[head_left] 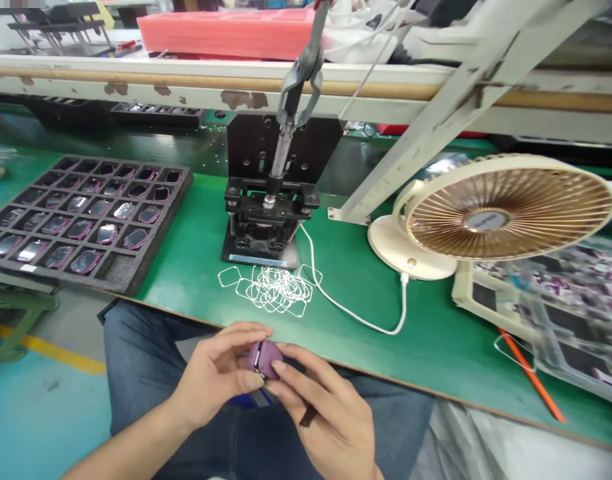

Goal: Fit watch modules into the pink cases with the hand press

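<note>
Over my lap, just off the bench edge, both hands grip one small purple watch case (269, 358). A narrow slot with a shiny strip shows along its side. My left hand (221, 370) pinches it from the left, thumb below and fingers above. From the right, my right hand (326, 400) closes its fingertips on the purple face. A short dark piece (309, 417) shows at the right hand's curled fingers; I cannot make out what it is. Beyond the hands, thin white ring gaskets (276, 290) lie in a tangled pile.
A black toggle press (266, 220) stands behind the pile. To the left is a foam tray (159, 240) of purple-rimmed watch parts. A cream fan (486, 220), its white cable, an orange stick (533, 377) and a clear bin (576, 353) occupy the right. A slanted post (416, 140) rises behind.
</note>
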`<state>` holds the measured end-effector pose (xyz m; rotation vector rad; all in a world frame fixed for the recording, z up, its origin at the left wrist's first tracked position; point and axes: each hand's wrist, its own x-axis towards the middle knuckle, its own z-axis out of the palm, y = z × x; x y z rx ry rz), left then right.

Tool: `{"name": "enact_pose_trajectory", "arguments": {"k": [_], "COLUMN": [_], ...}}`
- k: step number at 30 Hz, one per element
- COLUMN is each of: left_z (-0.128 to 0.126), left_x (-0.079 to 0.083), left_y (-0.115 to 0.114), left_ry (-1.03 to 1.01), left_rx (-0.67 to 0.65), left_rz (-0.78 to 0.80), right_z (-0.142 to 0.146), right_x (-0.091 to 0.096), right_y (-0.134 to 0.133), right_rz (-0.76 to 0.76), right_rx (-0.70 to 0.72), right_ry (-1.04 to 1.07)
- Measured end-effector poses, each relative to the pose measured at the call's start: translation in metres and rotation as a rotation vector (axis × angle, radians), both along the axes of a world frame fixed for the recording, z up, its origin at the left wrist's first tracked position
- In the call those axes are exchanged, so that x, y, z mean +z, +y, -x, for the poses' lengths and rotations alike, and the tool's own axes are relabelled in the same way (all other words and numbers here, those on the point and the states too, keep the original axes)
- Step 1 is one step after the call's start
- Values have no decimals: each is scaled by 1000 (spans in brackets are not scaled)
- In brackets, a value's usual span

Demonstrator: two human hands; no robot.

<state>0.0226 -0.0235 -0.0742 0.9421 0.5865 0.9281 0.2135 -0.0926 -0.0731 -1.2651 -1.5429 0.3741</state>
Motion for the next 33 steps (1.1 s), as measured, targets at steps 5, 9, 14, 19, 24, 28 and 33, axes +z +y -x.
{"name": "enact_pose_trajectory", "arguments": {"k": [5,9,14,19,24,28,33], "left_z": [1,0,-1,0,-4,-5,-3], "left_x": [-2,-3,-2,-1,-3,-9,-3], "left_y": [1,1,3,3,-7,-10,-6], "left_ry": [11,8,4,67,160,215,22], "left_rx": [-3,-5,4,66,115,251,202], "left_rz": [-6,-3,-15,-17,34,143,165], "right_z": [0,-1,-1,7,16,18,15], "right_x": [-6,-6,-3,-9,-22,-13,7], "right_y": [-1,-2,-1,1,4,10,20], "right_rz": [-10,17,-46,-108,-127,16,150], "right_rx": [40,34,25,32,-38,-64,177], "right_ry": [-35,-73,-182,-296,-347,-190,-173]}}
